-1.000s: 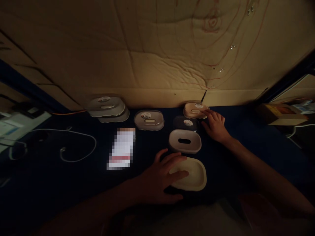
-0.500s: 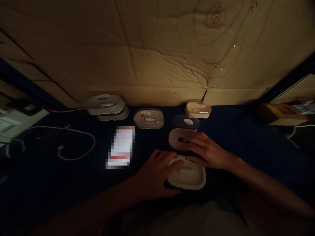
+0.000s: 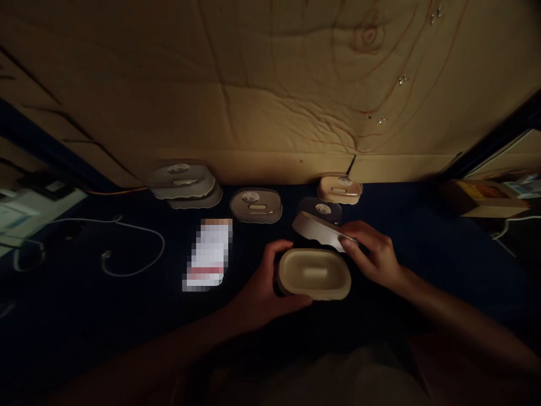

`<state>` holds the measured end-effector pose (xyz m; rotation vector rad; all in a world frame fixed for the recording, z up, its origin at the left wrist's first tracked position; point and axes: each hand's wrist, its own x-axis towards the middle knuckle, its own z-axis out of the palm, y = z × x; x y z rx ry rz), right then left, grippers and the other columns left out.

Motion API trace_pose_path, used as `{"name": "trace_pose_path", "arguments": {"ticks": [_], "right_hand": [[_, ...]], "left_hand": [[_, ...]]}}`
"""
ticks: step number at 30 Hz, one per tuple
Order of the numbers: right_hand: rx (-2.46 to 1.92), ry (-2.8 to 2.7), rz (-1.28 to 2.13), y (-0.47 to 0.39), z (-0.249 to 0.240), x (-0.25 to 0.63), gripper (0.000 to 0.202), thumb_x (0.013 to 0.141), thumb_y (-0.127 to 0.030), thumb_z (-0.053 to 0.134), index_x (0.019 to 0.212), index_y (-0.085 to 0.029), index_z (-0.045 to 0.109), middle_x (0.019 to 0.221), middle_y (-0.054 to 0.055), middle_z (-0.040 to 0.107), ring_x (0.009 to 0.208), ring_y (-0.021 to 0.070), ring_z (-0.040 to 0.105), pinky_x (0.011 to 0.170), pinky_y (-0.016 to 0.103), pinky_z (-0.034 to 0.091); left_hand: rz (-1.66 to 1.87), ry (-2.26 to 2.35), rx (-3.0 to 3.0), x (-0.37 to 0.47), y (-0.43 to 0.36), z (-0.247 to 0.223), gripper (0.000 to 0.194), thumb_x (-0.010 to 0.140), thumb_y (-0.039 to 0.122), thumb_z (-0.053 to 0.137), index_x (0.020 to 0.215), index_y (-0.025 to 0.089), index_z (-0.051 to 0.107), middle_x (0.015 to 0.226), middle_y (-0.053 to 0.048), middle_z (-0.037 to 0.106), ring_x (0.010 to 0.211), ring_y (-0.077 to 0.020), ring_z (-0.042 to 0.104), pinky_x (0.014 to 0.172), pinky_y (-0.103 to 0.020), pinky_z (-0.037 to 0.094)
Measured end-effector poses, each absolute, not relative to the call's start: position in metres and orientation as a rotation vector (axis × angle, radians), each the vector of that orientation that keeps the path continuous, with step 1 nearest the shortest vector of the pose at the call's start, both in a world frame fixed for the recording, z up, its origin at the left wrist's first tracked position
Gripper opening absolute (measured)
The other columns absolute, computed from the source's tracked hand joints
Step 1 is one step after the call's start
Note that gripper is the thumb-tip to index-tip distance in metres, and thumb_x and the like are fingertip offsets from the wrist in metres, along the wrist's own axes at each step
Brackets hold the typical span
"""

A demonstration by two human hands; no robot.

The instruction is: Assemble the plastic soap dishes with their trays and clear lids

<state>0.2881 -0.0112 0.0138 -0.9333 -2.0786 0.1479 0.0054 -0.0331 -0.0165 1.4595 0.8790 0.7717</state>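
My left hand curves around the left end of a cream oval tub, thumb along the near side and fingers at the far left. The tub faces up and shows a raised bar in its floor. My right hand pinches the right end of a pale oval cover, which is tilted just beyond the tub. Behind that cover lies a dark oval box with a round sticker, partly hidden.
Along the back stand a peach box, a clear-topped oval box and stacked grey boxes. A lit, blurred-out screen lies left of my hands. A white cable curls farther left; a cardboard carton sits at right.
My right hand has taken the pale cover by its right end and tilted it up. My left hand has closed around the cream tub, which has shifted slightly away from me.
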Motion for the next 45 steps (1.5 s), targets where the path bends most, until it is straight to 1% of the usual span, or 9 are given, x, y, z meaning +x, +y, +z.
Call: {"name": "trace_pose_path", "arguments": {"ticks": [2, 6, 12, 17, 25, 30, 35, 40, 45], "right_hand": [[-0.887, -2.083, 0.154, -0.015, 0.017, 0.286, 0.014, 0.105, -0.021, 0.06, 0.112, -0.019, 0.072, 0.102, 0.008, 0.078, 0.095, 0.022, 0.074, 0.082, 0.037, 0.06], [-0.768, -2.184, 0.145, -0.021, 0.015, 0.278, 0.013, 0.104, -0.02, 0.06, 0.113, -0.02, 0.07, 0.099, 0.006, 0.079, 0.095, 0.0221, 0.076, 0.083, 0.04, 0.06], [-0.756, -2.234, 0.185, -0.022, 0.002, 0.27, 0.019, 0.103, -0.023, 0.066, 0.122, -0.023, 0.07, 0.107, 0.006, 0.08, 0.101, 0.022, 0.077, 0.086, 0.04, 0.061], [-0.706, -2.246, 0.191, -0.023, -0.001, 0.267, 0.022, 0.1, -0.025, 0.071, 0.121, -0.019, 0.07, 0.108, 0.008, 0.08, 0.101, 0.022, 0.076, 0.087, 0.039, 0.063], [-0.641, -2.323, 0.092, -0.024, -0.002, 0.263, 0.023, 0.1, -0.029, 0.072, 0.119, -0.017, 0.07, 0.106, 0.009, 0.079, 0.099, 0.0233, 0.076, 0.085, 0.039, 0.065], [-0.658, -2.312, 0.085, -0.024, -0.003, 0.266, 0.024, 0.101, -0.029, 0.071, 0.121, -0.018, 0.069, 0.105, 0.009, 0.079, 0.092, 0.0216, 0.077, 0.078, 0.037, 0.064], [-0.664, -2.38, 0.175, -0.025, 0.0, 0.269, 0.032, 0.104, -0.035, 0.066, 0.131, -0.019, 0.065, 0.113, 0.011, 0.079, 0.102, 0.023, 0.076, 0.085, 0.039, 0.064], [-0.712, -2.527, 0.211, -0.024, 0.001, 0.268, 0.057, 0.101, -0.052, 0.066, 0.143, -0.015, 0.056, 0.129, 0.018, 0.073, 0.119, 0.0297, 0.071, 0.095, 0.047, 0.062], [-0.706, -2.605, 0.191, -0.02, -0.005, 0.268, 0.051, 0.105, -0.034, 0.063, 0.151, -0.016, 0.051, 0.139, 0.017, 0.069, 0.124, 0.0284, 0.068, 0.1, 0.048, 0.058]], "left_hand": [[0.844, 0.859, 1.243, 0.008, -0.03, -0.02, 0.097, 0.07, 0.036, 0.095, 0.143, 0.037, 0.03, 0.154, -0.012, 0.043, 0.129, -0.0332, 0.06, 0.103, -0.05, 0.053], [0.941, 0.861, 1.073, 0.011, -0.024, -0.015, 0.106, 0.066, 0.028, 0.097, 0.147, 0.038, 0.03, 0.154, -0.011, 0.046, 0.137, -0.0351, 0.056, 0.112, -0.054, 0.048], [0.935, 0.819, 1.039, 0.011, -0.024, -0.012, 0.107, 0.067, 0.026, 0.096, 0.154, 0.037, 0.035, 0.159, -0.011, 0.047, 0.144, -0.0365, 0.052, 0.119, -0.056, 0.042], [0.963, 0.804, 1.079, 0.011, -0.026, -0.016, 0.101, 0.069, 0.024, 0.095, 0.152, 0.037, 0.039, 0.159, -0.01, 0.048, 0.147, -0.0357, 0.049, 0.123, -0.055, 0.039], [0.934, 0.802, 1.13, 0.01, -0.028, -0.014, 0.098, 0.071, 0.025, 0.094, 0.153, 0.037, 0.041, 0.157, -0.009, 0.053, 0.144, -0.0356, 0.053, 0.12, -0.055, 0.044], [0.938, 0.822, 1.137, 0.011, -0.027, -0.012, 0.098, 0.071, 0.025, 0.095, 0.154, 0.037, 0.042, 0.158, -0.01, 0.054, 0.142, -0.0365, 0.056, 0.116, -0.055, 0.047], [0.982, 0.869, 1.165, 0.01, -0.024, -0.009, 0.092, 0.069, 0.027, 0.097, 0.147, 0.037, 0.049, 0.157, -0.01, 0.052, 0.139, -0.038, 0.056, 0.11, -0.054, 0.052], [1.043, 0.937, 1.191, 0.009, -0.02, -0.006, 0.082, 0.069, 0.03, 0.097, 0.139, 0.034, 0.055, 0.15, -0.009, 0.057, 0.138, -0.0369, 0.055, 0.112, -0.053, 0.049], [1.033, 0.934, 1.022, 0.012, -0.02, -0.003, 0.075, 0.078, 0.034, 0.089, 0.143, 0.032, 0.052, 0.146, -0.008, 0.061, 0.14, -0.0329, 0.055, 0.119, -0.05, 0.042]]}}
